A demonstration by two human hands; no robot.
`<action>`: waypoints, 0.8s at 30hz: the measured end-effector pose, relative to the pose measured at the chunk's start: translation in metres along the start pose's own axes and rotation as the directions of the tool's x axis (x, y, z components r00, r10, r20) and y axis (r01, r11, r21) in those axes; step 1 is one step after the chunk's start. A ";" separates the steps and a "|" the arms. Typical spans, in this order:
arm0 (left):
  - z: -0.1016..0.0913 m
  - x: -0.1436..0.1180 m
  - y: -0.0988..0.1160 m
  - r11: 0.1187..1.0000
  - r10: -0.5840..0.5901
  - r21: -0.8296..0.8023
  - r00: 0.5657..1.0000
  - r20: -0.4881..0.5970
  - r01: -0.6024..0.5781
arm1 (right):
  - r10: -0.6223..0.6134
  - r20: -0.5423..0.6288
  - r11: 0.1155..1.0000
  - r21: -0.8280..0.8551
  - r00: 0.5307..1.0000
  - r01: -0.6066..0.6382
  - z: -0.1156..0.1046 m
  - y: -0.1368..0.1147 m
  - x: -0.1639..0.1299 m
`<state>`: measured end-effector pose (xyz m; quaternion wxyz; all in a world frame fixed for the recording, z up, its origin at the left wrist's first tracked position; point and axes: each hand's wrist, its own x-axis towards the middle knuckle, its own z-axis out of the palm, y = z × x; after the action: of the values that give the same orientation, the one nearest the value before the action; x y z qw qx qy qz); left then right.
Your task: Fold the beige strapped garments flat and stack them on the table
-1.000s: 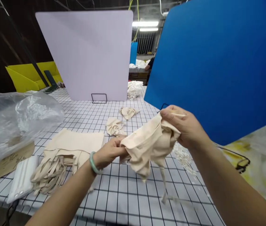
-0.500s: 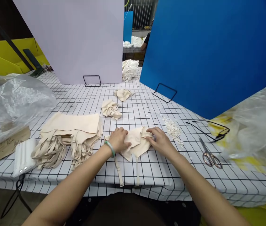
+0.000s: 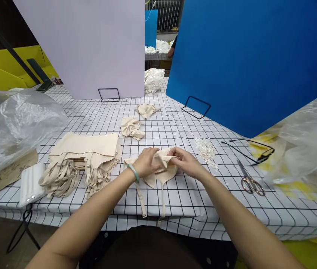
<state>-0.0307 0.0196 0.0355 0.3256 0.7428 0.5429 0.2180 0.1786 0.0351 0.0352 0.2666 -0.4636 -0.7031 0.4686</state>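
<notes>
A cream bra [image 3: 167, 175] with thin adjustable straps lies on the checked cloth in front of me. My left hand [image 3: 146, 163] is closed on its left part, with a green bangle [image 3: 134, 172] at the wrist. At the upper right of the bra, my right hand [image 3: 185, 161] pinches a raised fold of the fabric between thumb and fingers. Two straps hang toward the table edge. To the left is a neat stack of cream bras [image 3: 84, 144], their straps bunched at the front. Two crumpled cream pieces [image 3: 132, 128] lie farther back.
Scissors [image 3: 249, 182], black-framed glasses [image 3: 259, 158] and a heap of small white scraps [image 3: 205, 150] lie to the right. A white power strip [image 3: 31, 185] sits at left beside plastic bags [image 3: 21, 119]. Tall lilac [image 3: 91, 45] and blue [image 3: 248, 59] panels stand behind.
My hands have drawn closer together. The bra's upper right edge, which lay flat, is now lifted and folded up between them. The view has shifted slightly.
</notes>
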 end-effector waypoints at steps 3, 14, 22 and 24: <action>-0.015 0.003 0.009 0.961 -0.011 -0.264 0.964 0.264 0.083 | 0.024 0.106 0.935 0.349 0.994 -0.060 -0.019 -0.017 -0.005; -0.052 -0.034 0.064 0.634 0.011 -0.773 1.000 -0.019 -0.022 | -0.217 -0.685 0.959 -0.018 0.696 0.282 0.011 -0.056 -0.048; -0.038 -0.060 0.100 0.853 0.457 -0.200 0.875 -0.160 -0.482 | -0.380 -0.374 0.917 -0.037 0.846 0.396 0.102 -0.078 -0.067; -0.029 -0.064 0.091 0.879 0.449 -0.083 0.874 -0.188 -0.470 | -0.342 -0.408 0.926 0.006 0.847 0.377 0.094 -0.080 -0.057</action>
<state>-0.0102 -0.0515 0.1231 0.2650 0.8081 0.3606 0.3830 0.0943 -0.0658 0.0721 0.5070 -0.3975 -0.6874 0.3354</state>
